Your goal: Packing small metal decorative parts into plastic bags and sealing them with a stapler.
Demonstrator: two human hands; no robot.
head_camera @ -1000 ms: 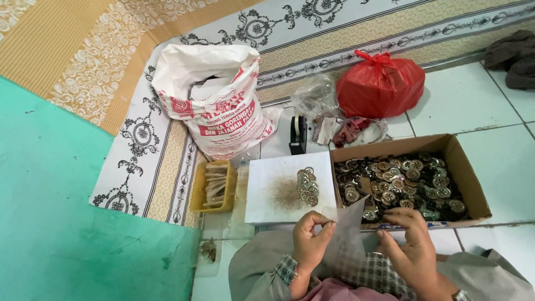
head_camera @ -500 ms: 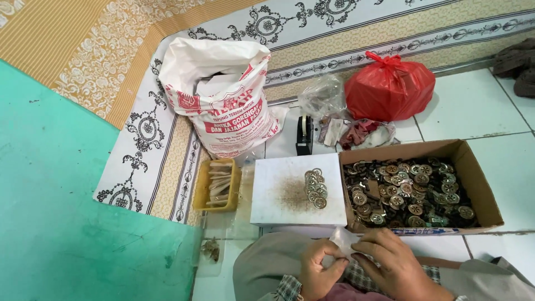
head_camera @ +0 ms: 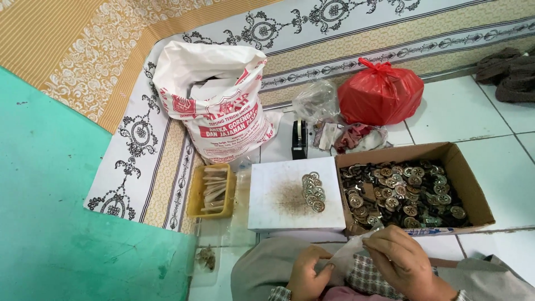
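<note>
Head view looks down on a person seated on a tiled floor, both hands low in the frame over the lap. Left hand [head_camera: 308,273] and right hand [head_camera: 402,262] pinch the opposite edges of a small clear plastic bag [head_camera: 344,257], fingers closed on the film; whether anything is inside the bag cannot be told. Just above the hands lies a white board [head_camera: 290,195] bearing a brownish stain and a short stacked row of round metal badges [head_camera: 314,191]. Touching its right edge stands an open cardboard box [head_camera: 471,184] heaped with loose badges [head_camera: 404,195] of the same kind. Left of the board sits a yellow tray [head_camera: 195,196] holding folded clear sleeves. Farther off are a black tape dispenser [head_camera: 300,139], a large white printed sack [head_camera: 217,106], a tied red plastic bag [head_camera: 380,93] and a crumpled clear bag [head_camera: 316,100].

Judging from this layout, the step in hand is opening or spreading the small bag for packing. The next move would seem to call for parting the two layers of film with the fingertips, keeping the mouth wide with one hand, and freeing the other to reach forward to the counted row on the board, taking care not to topple the stack.
</note>
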